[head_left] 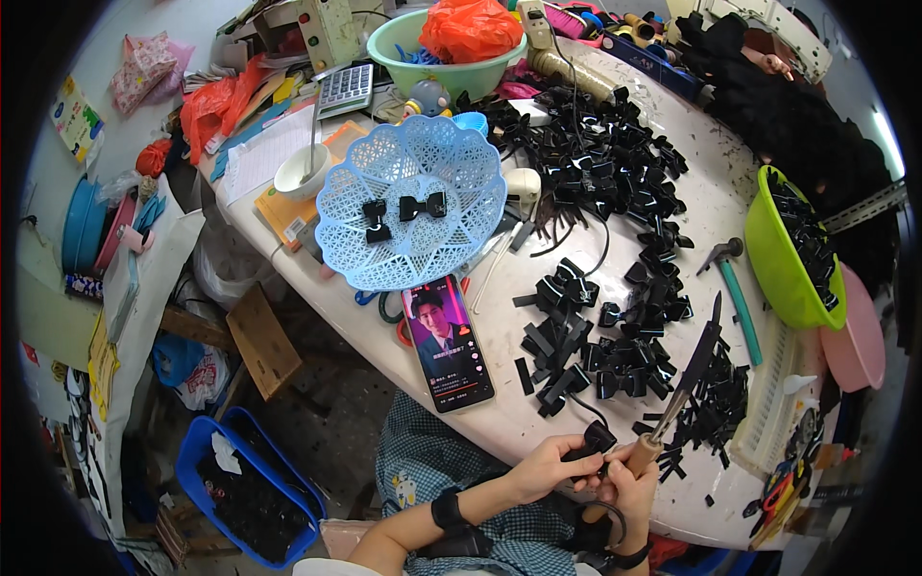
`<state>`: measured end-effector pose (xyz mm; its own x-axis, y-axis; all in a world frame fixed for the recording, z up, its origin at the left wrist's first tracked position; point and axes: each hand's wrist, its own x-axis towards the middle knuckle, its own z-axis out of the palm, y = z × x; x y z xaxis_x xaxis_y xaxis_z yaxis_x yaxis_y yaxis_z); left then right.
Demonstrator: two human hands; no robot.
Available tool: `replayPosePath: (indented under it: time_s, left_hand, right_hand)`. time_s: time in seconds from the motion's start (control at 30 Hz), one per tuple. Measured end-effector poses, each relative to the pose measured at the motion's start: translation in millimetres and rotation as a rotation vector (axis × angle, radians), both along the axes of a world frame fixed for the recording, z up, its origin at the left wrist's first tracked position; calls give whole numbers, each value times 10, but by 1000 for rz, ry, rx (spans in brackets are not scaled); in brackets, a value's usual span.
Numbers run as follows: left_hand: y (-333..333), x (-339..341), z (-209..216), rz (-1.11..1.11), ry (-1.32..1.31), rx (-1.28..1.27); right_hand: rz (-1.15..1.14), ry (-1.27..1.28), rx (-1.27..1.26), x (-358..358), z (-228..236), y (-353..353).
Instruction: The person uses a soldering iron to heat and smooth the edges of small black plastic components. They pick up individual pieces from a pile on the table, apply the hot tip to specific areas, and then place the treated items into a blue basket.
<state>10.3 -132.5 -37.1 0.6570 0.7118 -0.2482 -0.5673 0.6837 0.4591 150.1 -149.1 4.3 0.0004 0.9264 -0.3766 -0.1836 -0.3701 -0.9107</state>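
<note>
My left hand (pixel 555 468) is closed, its fingertips pinching a black ribbon bow (pixel 599 439). Against it, my right hand (pixel 630 492) wraps round the wooden handle of what looks like a soldering iron (pixel 646 451). Its long, dark, pointed shaft slants up and away over the table. A dark cord loops beside my right wrist. The fingertips of both hands meet at the bow, hiding part of it. Ahead of my hands lie black bows (pixel 622 370) in a heap, and small cut black ribbon pieces (pixel 709 413) are scattered to the right.
A blue lattice basket (pixel 346 245) holds two black bows. Below it lies a lit phone (pixel 449 350). A green-handled hammer (pixel 740 312), a lime basin (pixel 768 240) and a pink basin (pixel 855 336) stand right. A larger bow pile (pixel 615 163) covers the back. A blue bin (pixel 197 451) sits lower left.
</note>
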Motion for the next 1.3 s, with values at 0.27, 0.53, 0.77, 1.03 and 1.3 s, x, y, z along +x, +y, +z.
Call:
replayPosePath:
  time_s: [0.27,0.53,0.77,1.03,1.3]
  left_hand:
    - [-20,46,87,42,166,21]
    - [-9,91,143,36,386,86]
    - [16,23,267,1,502,176]
    - [88,-205,311,-14,432,132]
    - [218,-342,372,514,855,358]
  right_hand:
    - [-39,63,49,15,-115,-15]
    - [-68,29,5,44,-157,-3]
    - [-4,-154,-2,-4,-64,7]
    - [-69,-71,-11,62,-21,-6]
    - [-63,-86,27,44,-15,6]
